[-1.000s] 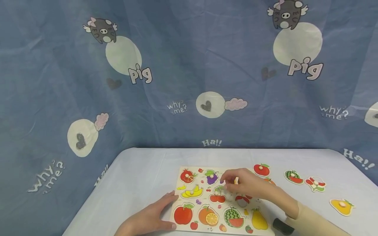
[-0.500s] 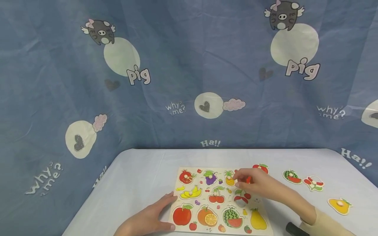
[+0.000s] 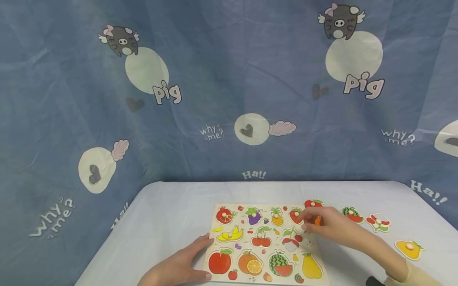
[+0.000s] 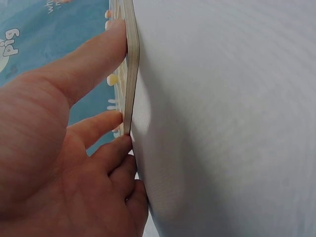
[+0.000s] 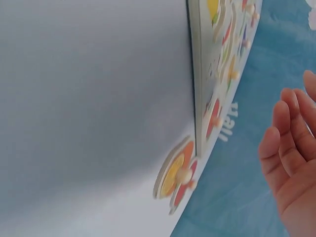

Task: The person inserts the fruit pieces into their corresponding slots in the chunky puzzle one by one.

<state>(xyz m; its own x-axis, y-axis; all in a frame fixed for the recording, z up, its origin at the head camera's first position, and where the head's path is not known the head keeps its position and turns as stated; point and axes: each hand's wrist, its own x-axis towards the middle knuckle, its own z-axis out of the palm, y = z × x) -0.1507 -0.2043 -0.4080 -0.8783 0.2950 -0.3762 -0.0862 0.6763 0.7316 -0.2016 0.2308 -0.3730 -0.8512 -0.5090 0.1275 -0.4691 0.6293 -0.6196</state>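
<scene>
My left hand rests against the left edge of a wooden fruit puzzle board. In the left wrist view, the thumb and fingertips touch the board's edge. My right hand hovers over the board's upper right corner, fingertips near the knobbed strawberry piece. Its fingers are loosely bent and hold nothing in the right wrist view. Also knobbed on the board are pomegranate, grapes, pineapple, bananas and cherries. An orange piece lies beside the board, partly hidden by my right hand in the head view.
Right of the board, a red apple piece, watermelon piece, red-and-green piece and yellow pear-like piece lie on the white table. A blue printed curtain hangs behind. Knobless fruit pictures line the board's front.
My right hand has moved rightward across the board, from the pineapple to beside the strawberry, uncovering both pieces. The left hand has stayed at the board's edge.
</scene>
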